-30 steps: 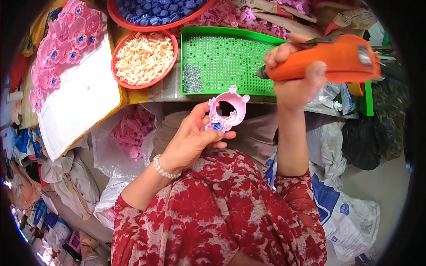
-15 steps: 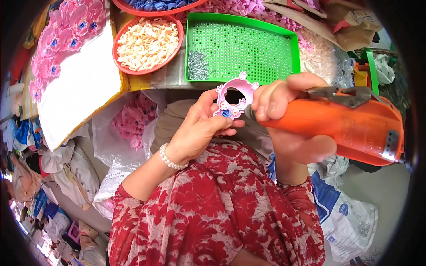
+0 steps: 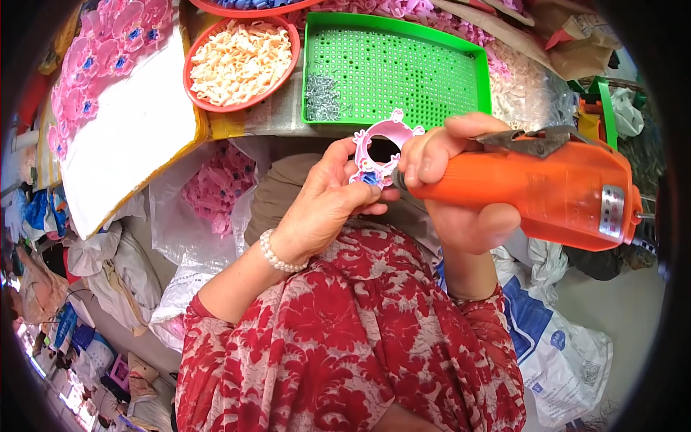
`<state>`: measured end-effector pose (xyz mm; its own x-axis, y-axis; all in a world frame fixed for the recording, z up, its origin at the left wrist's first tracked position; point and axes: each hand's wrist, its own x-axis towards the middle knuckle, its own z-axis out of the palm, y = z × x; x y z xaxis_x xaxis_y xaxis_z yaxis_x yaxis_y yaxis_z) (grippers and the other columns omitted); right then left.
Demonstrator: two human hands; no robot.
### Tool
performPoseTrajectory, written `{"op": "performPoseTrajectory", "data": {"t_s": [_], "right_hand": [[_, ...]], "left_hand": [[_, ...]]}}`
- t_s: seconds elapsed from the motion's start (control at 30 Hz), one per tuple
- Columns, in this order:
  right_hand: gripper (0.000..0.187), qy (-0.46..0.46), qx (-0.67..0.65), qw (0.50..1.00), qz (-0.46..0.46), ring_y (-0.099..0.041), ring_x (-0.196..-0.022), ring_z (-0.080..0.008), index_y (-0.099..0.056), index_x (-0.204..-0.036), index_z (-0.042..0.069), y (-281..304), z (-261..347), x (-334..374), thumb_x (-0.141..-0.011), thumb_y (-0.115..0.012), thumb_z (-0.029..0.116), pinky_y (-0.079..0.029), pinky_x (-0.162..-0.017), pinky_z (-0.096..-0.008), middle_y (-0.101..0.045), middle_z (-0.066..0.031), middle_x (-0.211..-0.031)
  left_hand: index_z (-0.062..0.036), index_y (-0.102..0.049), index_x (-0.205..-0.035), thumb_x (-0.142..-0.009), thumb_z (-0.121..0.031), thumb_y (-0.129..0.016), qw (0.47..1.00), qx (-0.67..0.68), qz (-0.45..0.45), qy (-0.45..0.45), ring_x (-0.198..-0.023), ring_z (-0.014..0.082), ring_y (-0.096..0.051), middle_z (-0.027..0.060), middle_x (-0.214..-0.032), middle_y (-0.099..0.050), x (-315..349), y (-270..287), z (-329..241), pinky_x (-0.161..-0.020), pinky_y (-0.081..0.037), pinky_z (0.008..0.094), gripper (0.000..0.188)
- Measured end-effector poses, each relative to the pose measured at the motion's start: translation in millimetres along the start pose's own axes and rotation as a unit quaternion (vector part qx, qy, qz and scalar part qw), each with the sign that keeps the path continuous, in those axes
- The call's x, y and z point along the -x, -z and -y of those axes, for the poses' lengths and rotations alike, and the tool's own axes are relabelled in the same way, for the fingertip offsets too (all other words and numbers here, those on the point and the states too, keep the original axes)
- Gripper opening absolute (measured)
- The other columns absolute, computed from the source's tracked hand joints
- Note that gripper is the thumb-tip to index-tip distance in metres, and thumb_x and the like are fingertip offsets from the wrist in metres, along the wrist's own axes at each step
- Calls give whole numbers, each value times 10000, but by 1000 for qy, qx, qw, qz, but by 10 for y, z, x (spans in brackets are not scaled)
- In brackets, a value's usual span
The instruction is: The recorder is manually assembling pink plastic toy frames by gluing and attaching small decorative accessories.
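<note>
Between thumb and fingers, my left hand (image 3: 327, 183) grips a pink plastic ring part (image 3: 362, 147) with small knobs round its rim. A blue piece (image 3: 371, 177) sits at the ring's lower side, by my thumb. My right hand (image 3: 461, 183) is wrapped round an orange electric screwdriver (image 3: 547, 187), held almost level. The driver's dark nose meets the lower right of the ring; its tip and any screw there are hidden. Beyond the ring, a green perforated tray (image 3: 396, 68) has a heap of small silver screws (image 3: 322, 98) in its near left corner.
Left of the tray stands a red bowl of cream plastic pieces (image 3: 241, 63), with a red bowl of blue pieces (image 3: 248, 6) behind it. Pink assembled parts (image 3: 108, 54) lie on a white board (image 3: 129, 144) at left. A clear bag of pink parts (image 3: 219, 191) hangs below the table edge.
The screwdriver's rear end has swung upward and slightly left, while its nose stays at the ring. My left hand keeps hold of the ring part, barely shifted.
</note>
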<state>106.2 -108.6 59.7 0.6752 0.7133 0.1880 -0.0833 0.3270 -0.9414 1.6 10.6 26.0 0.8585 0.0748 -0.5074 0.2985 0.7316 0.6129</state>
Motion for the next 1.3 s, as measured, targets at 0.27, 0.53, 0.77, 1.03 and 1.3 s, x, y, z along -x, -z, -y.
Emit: {"op": "performPoseTrajectory", "data": {"t_s": [0.27, 0.53, 0.77, 1.03, 1.3], "right_hand": [[783, 46, 11, 998, 30, -526, -651, -174, -455, -1107, 29, 48, -75, 19, -718, -549, 702, -452, -657, -342, -534, -53, -759], [744, 78, -58, 992, 75, -530, -644, -181, -439, -1132, 7, 91, -38, -14, -771, -545, 649, -433, -625, -335, -555, -75, -784], [773, 90, -86, 992, 6, -500, -697, -170, -430, -1191, 37, 400, -26, -473, -763, -516, 675, -399, -653, -307, -530, -48, -787], [686, 81, 46, 991, -94, -490, -618, -176, -469, -1099, 34, 499, -362, -619, -781, -520, 640, -415, -637, -325, -510, -55, -709], [702, 76, 30, 992, -94, -488, -629, -171, -466, -1095, 38, 518, -419, -647, -768, -521, 657, -409, -642, -315, -516, -52, -721]], "left_hand": [[-24, -317, -1268, -819, 30, -480, 999, 24, -20, -29, -827, 148, -626, 96, -1011, -589, 26, -63, 73, -686, -514, 235, 481], [-34, -313, -1278, -822, 26, -483, 1000, 9, 15, 14, -827, 152, -625, 95, -1038, -589, 28, -40, 11, -687, -508, 240, 490], [-16, -370, -1284, -802, 66, -465, 997, 9, 63, 49, -855, 173, -646, 106, -1112, -570, -82, -19, 80, -716, -521, 213, 498], [-12, -409, -1260, -820, 37, -543, 995, 12, 89, 53, -855, 167, -645, 101, -1069, -599, -136, 25, 104, -733, -523, 231, 462], [-13, -424, -1250, -829, 8, -588, 994, -6, 91, 60, -833, 162, -645, 92, -1061, -610, -181, 25, 77, -706, -526, 229, 452]]}}
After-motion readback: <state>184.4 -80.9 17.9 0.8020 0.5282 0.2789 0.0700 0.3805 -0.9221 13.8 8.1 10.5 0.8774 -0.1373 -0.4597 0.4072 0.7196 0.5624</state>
